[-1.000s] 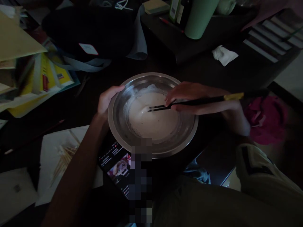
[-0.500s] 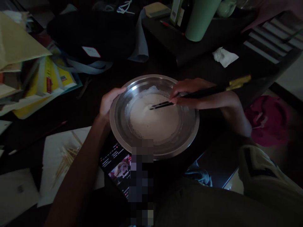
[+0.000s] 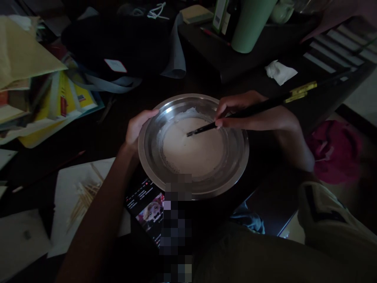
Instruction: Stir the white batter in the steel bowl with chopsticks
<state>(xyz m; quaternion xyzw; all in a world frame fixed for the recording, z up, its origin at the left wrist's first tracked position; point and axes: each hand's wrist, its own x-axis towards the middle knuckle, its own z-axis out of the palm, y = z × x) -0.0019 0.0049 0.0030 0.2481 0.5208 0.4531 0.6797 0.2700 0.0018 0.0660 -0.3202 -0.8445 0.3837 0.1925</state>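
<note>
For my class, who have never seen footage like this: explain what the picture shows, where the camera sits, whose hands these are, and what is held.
The camera sits on a person's head, looking down at their own two bare hands. The left hand grips the rim of a metal bowl holding pale batter. The right hand holds dark chopsticks, tips in the batter. The bowl stands on a dark, cluttered table, partly over a lit phone. Nearby lie papers, a black bag, a green tumbler and a crumpled tissue.

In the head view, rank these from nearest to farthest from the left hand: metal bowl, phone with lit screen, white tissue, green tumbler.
1. Metal bowl: the left hand holds its left rim.
2. Phone: just below the hand.
3. White tissue: upper right.
4. Green tumbler: top; too close to the tissue to call.
</note>
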